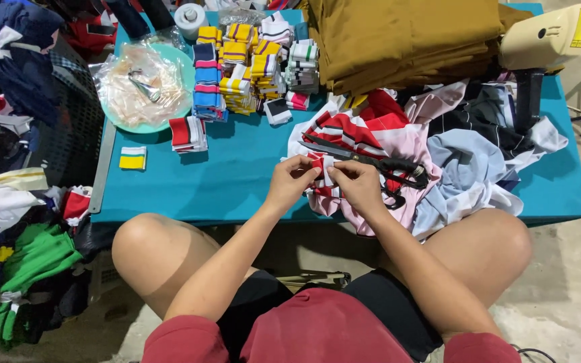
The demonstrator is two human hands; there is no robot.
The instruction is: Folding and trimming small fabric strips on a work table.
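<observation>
At the table's (237, 175) near edge, left hand (289, 183) and right hand (356, 186) both pinch a red-and-white striped cloth strip (322, 169) — big scissors (371, 163) lie just beyond.

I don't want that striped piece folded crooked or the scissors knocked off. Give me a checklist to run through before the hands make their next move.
1. Both hands on the piece: left hand and right hand pinch the red and white striped piece. Ok.
2. Piece folded square: fingers hide the edges. Cannot tell.
3. Scissors out of the way: they lie on the cloth heap, right behind the hands. Not ok.
4. Bare table to set the piece down: free to the left. Ok.
5. Stacks of finished pieces standing: upright at the far edge. Ok.
</observation>
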